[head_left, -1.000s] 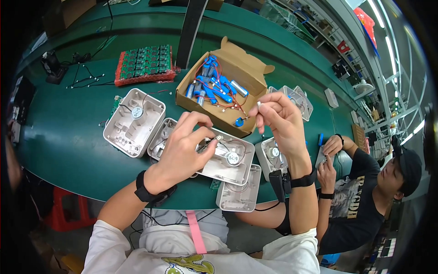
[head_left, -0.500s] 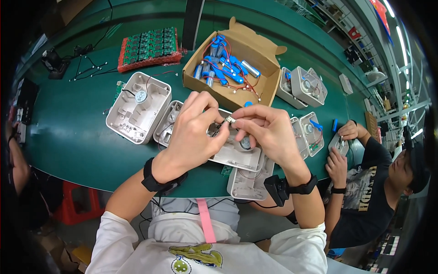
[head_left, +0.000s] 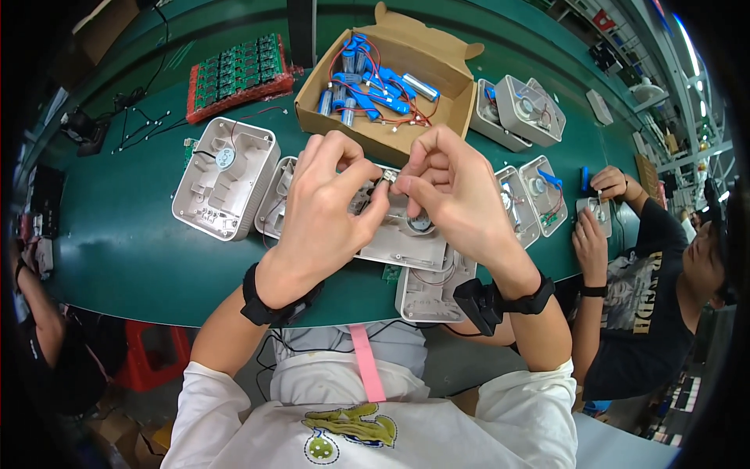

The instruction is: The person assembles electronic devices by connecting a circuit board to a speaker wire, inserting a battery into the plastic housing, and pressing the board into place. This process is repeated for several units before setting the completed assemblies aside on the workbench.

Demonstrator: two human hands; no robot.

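Note:
A small white wire connector (head_left: 387, 177) with dark wires is pinched between the thumb and index finger of my left hand (head_left: 324, 215). My right hand (head_left: 461, 199) is closed, fingers curled, its thumb tip against the connector's right side. Both hands hover over an open light-grey plastic housing (head_left: 406, 252) with a round silver speaker (head_left: 420, 224). Partly under it lies another grey housing half (head_left: 430, 295), at the table's near edge. My left hand hides much of a smaller grey housing (head_left: 269, 223).
Behind my hands stands a cardboard box (head_left: 375, 139) of blue wired batteries. A larger housing (head_left: 226, 184) and stacked green circuit boards (head_left: 238, 76) lie left. More housings (head_left: 527, 109) sit to the right, near a co-worker's hands (head_left: 591, 238) holding a grey part.
My right index finger has lifted and curled back from the connector, while the thumb stays by it. The view has shifted slightly. The co-worker's hands have moved a little.

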